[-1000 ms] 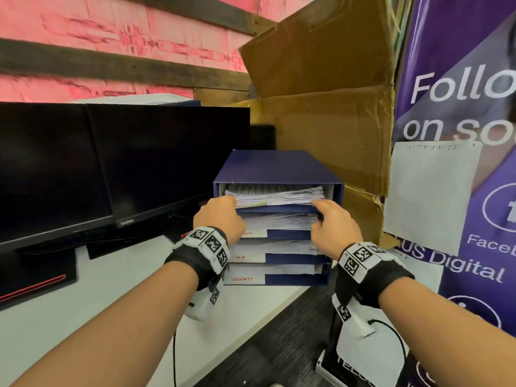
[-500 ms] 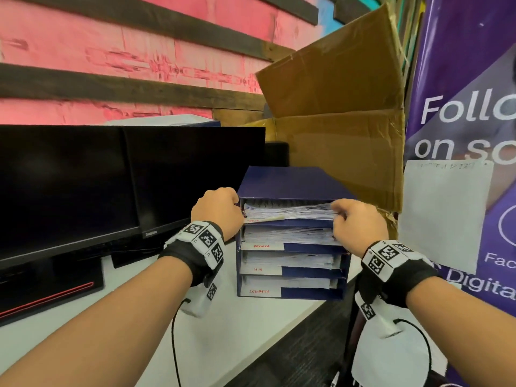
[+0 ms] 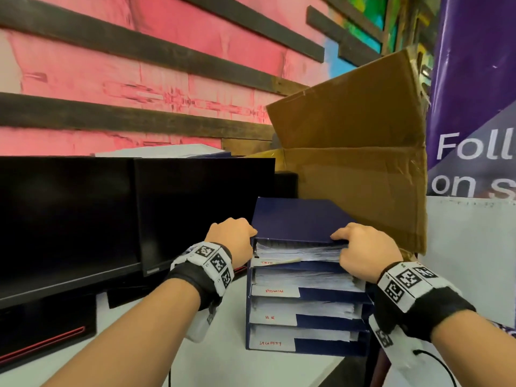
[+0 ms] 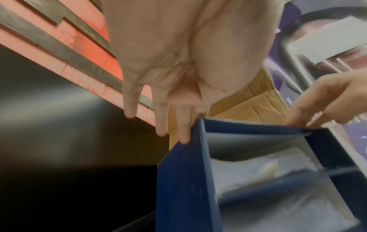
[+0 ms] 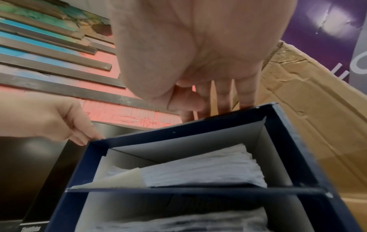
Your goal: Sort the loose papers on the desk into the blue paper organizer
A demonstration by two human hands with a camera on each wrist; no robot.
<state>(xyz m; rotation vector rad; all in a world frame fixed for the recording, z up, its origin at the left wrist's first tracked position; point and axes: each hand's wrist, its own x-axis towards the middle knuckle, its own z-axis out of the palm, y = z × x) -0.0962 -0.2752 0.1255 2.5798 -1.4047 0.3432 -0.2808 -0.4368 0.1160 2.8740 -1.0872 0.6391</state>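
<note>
The blue paper organizer (image 3: 301, 219) stands on the white desk (image 3: 223, 364), its stacked shelves full of white papers (image 3: 296, 251) behind hand-labelled front tabs. My left hand (image 3: 231, 236) touches its top left corner, with straight fingers (image 4: 183, 133) lying against the left wall (image 4: 184, 180). Over at the top right front corner sits my right hand (image 3: 363, 247); its fingers (image 5: 224, 97) reach over the top panel (image 5: 198, 130). Neither hand holds paper. In the top shelf the paper stack (image 5: 198, 169) lies inside, a cream sheet corner (image 5: 123, 177) sticking out in front.
Two black monitors (image 3: 83, 219) (image 3: 203, 208) stand close to the left of the organizer. An open cardboard box (image 3: 357, 174) is right behind it. A purple banner (image 3: 474, 107) carrying a white sheet (image 3: 469, 261) stands to the right. The desk edge runs just right of the organizer.
Both hands have left the papers in the top shelf and moved up and outward to the organizer's top corners. The head view has tilted up.
</note>
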